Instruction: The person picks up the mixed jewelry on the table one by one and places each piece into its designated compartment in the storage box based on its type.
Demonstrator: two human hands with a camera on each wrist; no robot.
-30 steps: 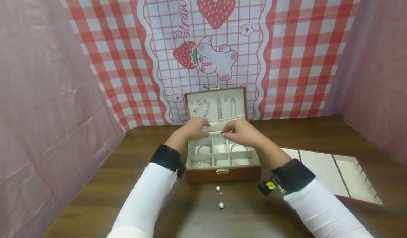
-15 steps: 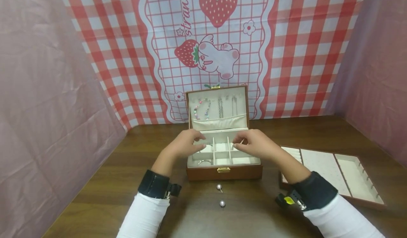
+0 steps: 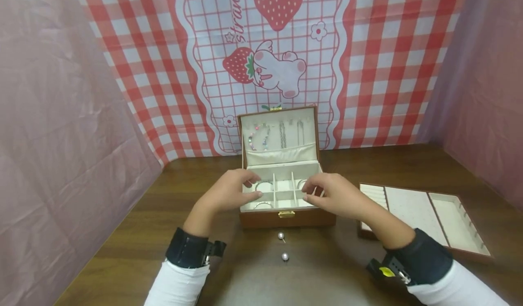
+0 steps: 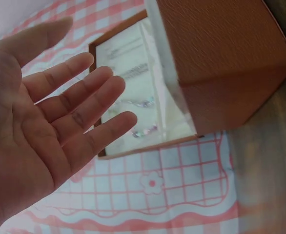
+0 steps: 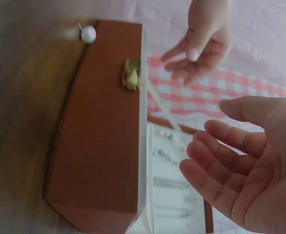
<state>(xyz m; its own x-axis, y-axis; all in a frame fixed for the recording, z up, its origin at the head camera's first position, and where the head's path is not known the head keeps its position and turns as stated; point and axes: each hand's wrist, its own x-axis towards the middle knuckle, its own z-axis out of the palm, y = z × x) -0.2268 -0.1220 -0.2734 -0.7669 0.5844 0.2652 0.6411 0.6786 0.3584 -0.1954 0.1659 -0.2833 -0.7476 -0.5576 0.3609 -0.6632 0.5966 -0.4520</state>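
Note:
A brown jewelry box stands with its lid raised. Bead and chain necklaces hang inside the lid. Bracelets lie in the divided compartments below. My left hand hovers over the box's left side; the left wrist view shows its palm bare and fingers spread loosely. Over the right side is my right hand, its fingers relaxed and holding nothing in the right wrist view. Two pearl earrings lie on the table in front of the gold clasp.
A shallow lined tray with a brown rim rests on the wooden table to the right. A red checkered strawberry cloth hangs just behind the box, and pink drapes flank both sides.
Both hands have drawn back from the box's rear toward its front and moved apart. The lid pocket and compartments show more fully. The earrings and tray stay where they were.

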